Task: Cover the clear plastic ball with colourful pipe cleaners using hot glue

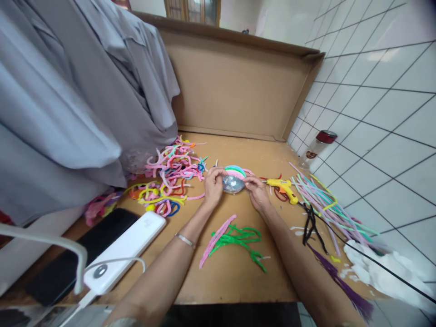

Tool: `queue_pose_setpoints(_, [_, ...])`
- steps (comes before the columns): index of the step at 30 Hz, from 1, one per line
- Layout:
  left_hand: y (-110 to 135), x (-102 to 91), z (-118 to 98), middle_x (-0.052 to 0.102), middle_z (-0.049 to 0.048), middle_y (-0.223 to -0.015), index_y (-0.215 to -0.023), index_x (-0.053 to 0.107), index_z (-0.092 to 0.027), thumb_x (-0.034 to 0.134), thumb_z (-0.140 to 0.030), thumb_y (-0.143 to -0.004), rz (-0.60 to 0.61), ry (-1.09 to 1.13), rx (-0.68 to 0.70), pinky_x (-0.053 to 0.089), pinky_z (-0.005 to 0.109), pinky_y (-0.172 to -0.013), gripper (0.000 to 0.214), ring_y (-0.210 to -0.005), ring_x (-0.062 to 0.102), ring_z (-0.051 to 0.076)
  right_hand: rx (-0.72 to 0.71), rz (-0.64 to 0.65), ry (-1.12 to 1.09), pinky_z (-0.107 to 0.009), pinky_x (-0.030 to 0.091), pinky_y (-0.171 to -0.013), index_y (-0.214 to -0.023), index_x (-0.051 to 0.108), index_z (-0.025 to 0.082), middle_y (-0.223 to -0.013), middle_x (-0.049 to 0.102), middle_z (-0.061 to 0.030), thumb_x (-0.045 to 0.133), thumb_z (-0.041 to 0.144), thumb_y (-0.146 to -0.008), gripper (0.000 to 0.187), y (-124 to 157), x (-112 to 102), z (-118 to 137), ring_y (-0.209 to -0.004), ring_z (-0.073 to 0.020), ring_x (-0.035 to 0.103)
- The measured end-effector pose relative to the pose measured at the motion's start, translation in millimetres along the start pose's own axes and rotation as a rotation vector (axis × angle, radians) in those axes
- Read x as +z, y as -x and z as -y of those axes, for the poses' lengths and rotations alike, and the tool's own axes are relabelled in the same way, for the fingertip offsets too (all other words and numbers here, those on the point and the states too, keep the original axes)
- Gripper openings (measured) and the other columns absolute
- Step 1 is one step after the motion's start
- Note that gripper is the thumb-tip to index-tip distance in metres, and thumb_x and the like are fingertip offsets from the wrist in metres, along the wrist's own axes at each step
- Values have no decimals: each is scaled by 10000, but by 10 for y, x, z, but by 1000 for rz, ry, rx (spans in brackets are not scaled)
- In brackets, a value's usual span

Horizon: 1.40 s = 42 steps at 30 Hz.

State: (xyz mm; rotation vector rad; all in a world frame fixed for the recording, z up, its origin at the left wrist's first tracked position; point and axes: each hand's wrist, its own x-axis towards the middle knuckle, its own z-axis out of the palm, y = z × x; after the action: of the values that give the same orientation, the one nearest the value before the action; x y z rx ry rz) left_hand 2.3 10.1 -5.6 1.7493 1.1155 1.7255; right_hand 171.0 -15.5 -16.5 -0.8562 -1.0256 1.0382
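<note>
Between my two hands is a clear, shiny ball (233, 185), its top covered by bands of pink, green and blue fuzzy pipe cleaner (235, 170). My left hand (214, 185) grips the ball's left side, thumb and fingers at the edge of the bands. On the other side, the fingertips of my right hand (258, 192) pinch the edge where the pink band meets the clear surface. A pink strand pokes out behind the right fingers. Nearer to me on the table lie green pipe cleaners (238, 238) and a twisted pink one (216, 243).
A yellow glue gun (282, 187) lies right of my hands, its black cord trailing right. Pastel pipe cleaners (322, 204) and a clear jar (314, 152) line the tiled wall. Colourful pieces (177, 165) heap at left, near a white power bank (129, 250). Cardboard (235, 86) stands behind.
</note>
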Motion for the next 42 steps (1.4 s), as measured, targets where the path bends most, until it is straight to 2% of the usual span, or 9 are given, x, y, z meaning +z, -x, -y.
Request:
queue_pose_setpoints(6, [36,10,-123,623,37,-917,-769,573,-211,573,-224,-809,6,-77,-17,485,333,-839,43,-900,591,192,-30,-7,18,-395,453,-985,-682,754,274,-1101,713,-11,750,230,-600,93,21,32,9,-1132,-246,583])
queue_pose_setpoints(11, [41,45,-159,552,18,-847,-735,502,-217,683,-322,-756,-36,-147,-45,461,327,-803,210,-843,556,186,-35,4,16,-391,453,-999,-708,765,271,-1106,704,-26,767,254,-612,97,38,67,39,-1132,-240,586])
queue_pose_setpoints(15, [28,53,-175,528,11,-821,-710,477,-219,675,-298,-751,-40,-158,-88,449,325,-789,218,-803,536,178,-31,3,17,-366,465,-976,-716,762,264,-1113,703,-24,767,241,-606,112,38,72,41,-1112,-230,591])
queue_pose_setpoints(20, [24,57,-183,515,6,-810,-705,467,-215,651,-284,-743,-38,-167,-138,444,326,-803,201,-805,529,176,13,-38,-30,-341,492,-877,-701,696,247,-1019,715,-1,791,234,-568,163,38,85,23,-964,-208,628])
queue_pose_setpoints(24, [35,56,-174,557,14,-874,-852,539,-209,618,-274,-753,-43,-149,-136,454,335,-853,143,-881,551,185,19,-69,-51,-326,482,-864,-687,647,231,-991,706,6,791,218,-554,197,50,117,25,-928,-192,630])
queue_pose_setpoints(28, [50,43,-178,598,65,-1036,-1037,616,-201,587,-263,-777,-20,-103,-109,445,377,-951,269,-1032,565,219,-8,-61,-40,-345,475,-882,-706,627,228,-1014,702,-9,779,225,-571,203,63,154,51,-954,-204,625])
queue_pose_setpoints(35, [74,55,-106,615,65,-1064,-1069,627,-203,568,-282,-794,-27,25,-226,458,376,-966,292,-1051,579,218,-99,-13,66,-370,470,-915,-697,624,223,-1071,690,-35,750,236,-627,145,73,181,142,-1043,-225,618])
queue_pose_setpoints(38, [73,58,-61,621,60,-1051,-1032,633,-209,541,-278,-809,-30,44,-245,443,386,-987,251,-1059,571,220,-103,-29,124,-337,490,-842,-697,632,222,-1040,680,-39,750,251,-617,145,86,198,150,-1033,-227,606])
queue_pose_setpoints(42, [77,31,-42,607,59,-1041,-1037,638,-220,542,-354,-848,7,41,-223,442,385,-994,251,-1060,566,217,-85,-56,128,-290,488,-720,-697,619,220,-978,663,-26,754,260,-599,171,103,230,145,-888,-194,606])
